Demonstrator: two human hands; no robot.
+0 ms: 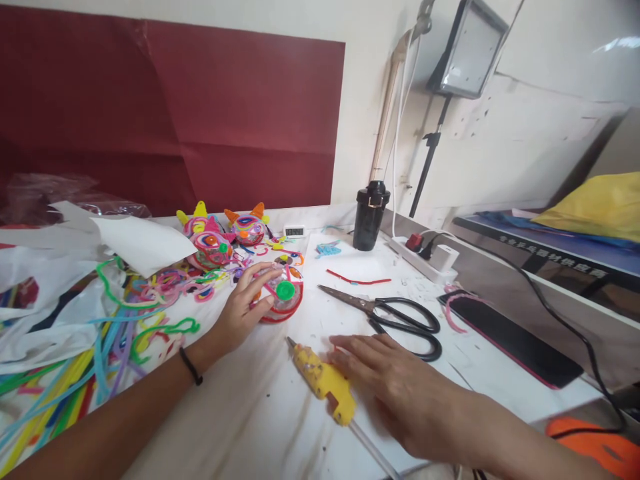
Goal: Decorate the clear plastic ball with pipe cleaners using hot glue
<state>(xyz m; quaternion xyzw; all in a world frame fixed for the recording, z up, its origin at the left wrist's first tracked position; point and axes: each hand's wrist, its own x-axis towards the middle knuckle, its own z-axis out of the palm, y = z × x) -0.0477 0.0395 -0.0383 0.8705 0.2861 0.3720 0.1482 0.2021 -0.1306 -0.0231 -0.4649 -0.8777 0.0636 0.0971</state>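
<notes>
My left hand holds a round clear craft piece with red trim and a green disc, its fingers curled over the left side. The piece rests on the white table. Beside a yellow glue gun is my right hand, palm down with its fingers stretched forward; nothing shows in its grasp. The glue gun lies on its side with its nozzle toward the craft piece and a clear glue stick behind. Black-handled scissors lie beyond my right hand, near a red fuzzy strip.
Decorated balls and colourful pipe cleaners crowd the left. A black cup stands at the back. On the right lie a power strip, a dark phone and a black cable.
</notes>
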